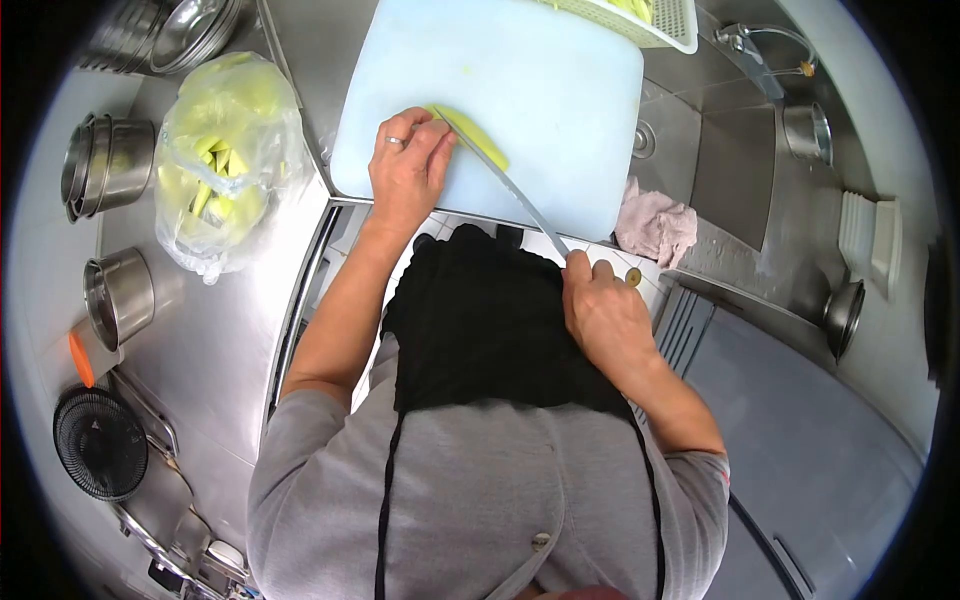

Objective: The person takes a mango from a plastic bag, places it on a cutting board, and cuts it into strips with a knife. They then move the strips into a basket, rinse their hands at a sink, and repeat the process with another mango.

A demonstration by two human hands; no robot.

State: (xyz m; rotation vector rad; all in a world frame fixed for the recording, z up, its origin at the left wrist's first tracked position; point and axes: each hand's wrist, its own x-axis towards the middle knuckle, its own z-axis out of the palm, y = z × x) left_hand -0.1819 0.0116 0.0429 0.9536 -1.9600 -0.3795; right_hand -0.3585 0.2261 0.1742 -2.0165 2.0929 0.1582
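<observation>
I judge this as slicing: left grip [408, 165] pinching the green vegetable piece [487, 146] on the cutting board [500, 60], right grip [608, 312] closed round the knife [520, 198], the next stroke calling for steadiness.

Steel counter [215, 340] and sink [735, 180] stand above white floor tiles [535, 246], near a pale wall [895, 125].

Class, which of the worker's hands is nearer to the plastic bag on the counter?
The left. The left hand is over the cutting board, holding a green piece, right of the plastic bag and apart from it; the right hand, gripping the knife, is farther right.
</observation>
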